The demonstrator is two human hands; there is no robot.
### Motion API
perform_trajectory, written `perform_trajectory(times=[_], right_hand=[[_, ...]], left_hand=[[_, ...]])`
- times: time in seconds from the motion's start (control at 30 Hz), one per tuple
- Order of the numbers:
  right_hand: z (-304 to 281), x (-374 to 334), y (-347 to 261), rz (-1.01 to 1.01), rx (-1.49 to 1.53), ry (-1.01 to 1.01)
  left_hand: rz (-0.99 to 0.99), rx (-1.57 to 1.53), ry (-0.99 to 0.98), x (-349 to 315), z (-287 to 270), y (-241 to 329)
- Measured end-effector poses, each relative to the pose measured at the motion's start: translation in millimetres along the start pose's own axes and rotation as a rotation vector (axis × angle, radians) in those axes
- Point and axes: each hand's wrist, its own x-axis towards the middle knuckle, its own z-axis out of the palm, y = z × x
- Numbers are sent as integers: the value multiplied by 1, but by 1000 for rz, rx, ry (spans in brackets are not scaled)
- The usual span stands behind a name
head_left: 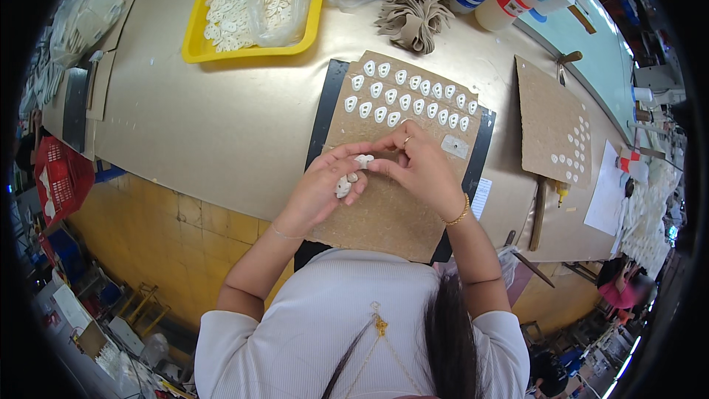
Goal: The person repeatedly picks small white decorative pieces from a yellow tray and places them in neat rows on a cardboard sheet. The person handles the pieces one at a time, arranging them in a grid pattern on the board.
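My left hand [314, 191] is curled around several small white oval pieces [343, 187] with holes in them. Between the fingertips of both hands is one more white piece [363, 162], pinched by my right hand [425, 168] at its right end. Both hands are above a brown cardboard sheet [377, 223]. On its far half, similar white pieces [392, 96] lie flat in three slanting rows, apart from one another. A pale rectangular patch [454, 146] sits on the sheet right of my right hand. My fingers hide part of the held pieces.
A yellow tray [193, 50] at the far left holds loose white pieces and a plastic bag [260, 7]. Bundles of beige cut pieces [413, 18] and bottles [496, 9] stand at the back. Another cardboard sheet [538, 114] with white pieces lies right, near a wooden-handled tool [538, 216].
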Motion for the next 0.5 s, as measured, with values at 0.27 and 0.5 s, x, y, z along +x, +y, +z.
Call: perform_trajectory(times=[0.27,0.5], right_hand=[[3,-7,30,-91,291,104],[-26,-17,44,295,606,163]], left_hand=[[-14,107,-3,1,4,-8],[-35,-41,29,2,5,-7]])
